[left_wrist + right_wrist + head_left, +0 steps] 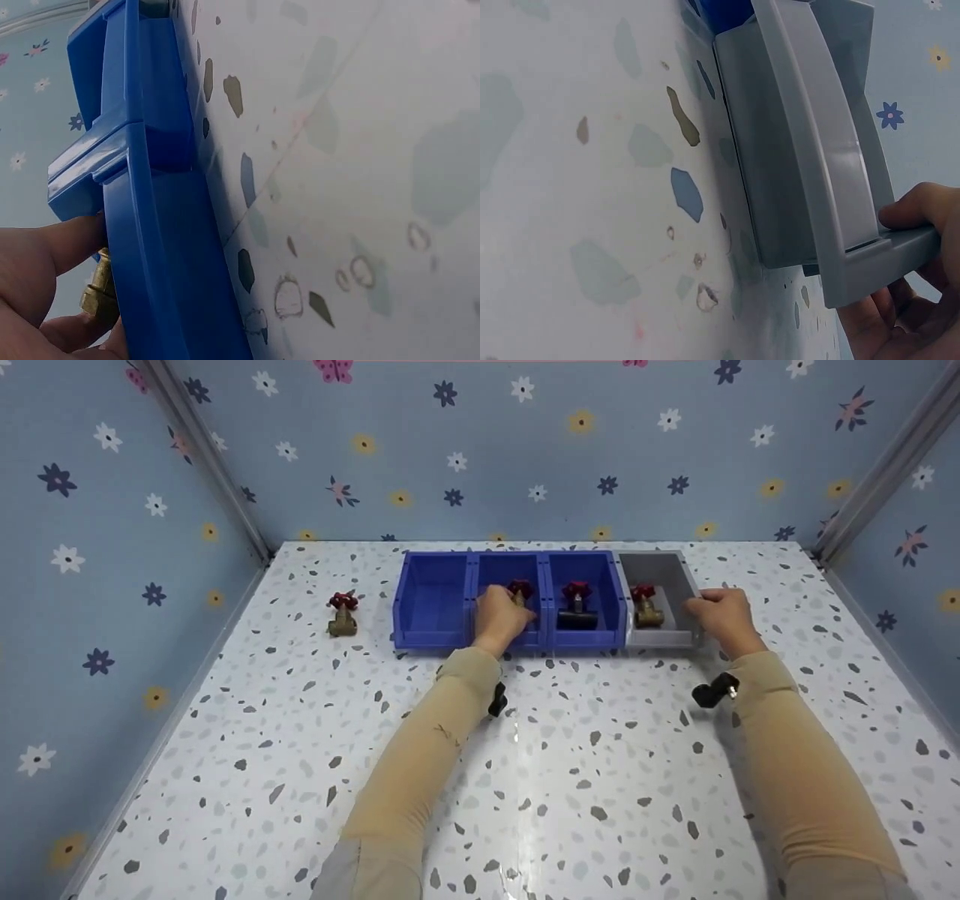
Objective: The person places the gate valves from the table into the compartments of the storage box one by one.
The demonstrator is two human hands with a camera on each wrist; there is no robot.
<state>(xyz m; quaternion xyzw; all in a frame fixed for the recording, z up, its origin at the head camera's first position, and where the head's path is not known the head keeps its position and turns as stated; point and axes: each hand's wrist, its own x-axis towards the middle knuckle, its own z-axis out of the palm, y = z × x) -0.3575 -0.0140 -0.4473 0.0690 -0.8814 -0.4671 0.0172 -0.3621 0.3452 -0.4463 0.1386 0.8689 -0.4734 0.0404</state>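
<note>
My left hand (502,616) reaches into the second blue bin (510,561) from the left. Its fingers hold a brass valve (101,289) with a red handwheel (520,586); the palm hides part of it. At the right end of the row, my right hand (726,619) grips the side wall of the grey bin (817,150), thumb on the inside and fingers outside. Inside the grey bin is another brass valve (649,617) with a red handwheel. The third blue bin (587,639) contains a black-bodied valve (577,619), also red-wheeled.
The leftmost blue bin (435,577) adjoins the row. A loose brass valve (343,622) with a red handwheel lies on the speckled table (585,780), left of the bins. Flower-patterned walls (525,457) enclose the back and sides.
</note>
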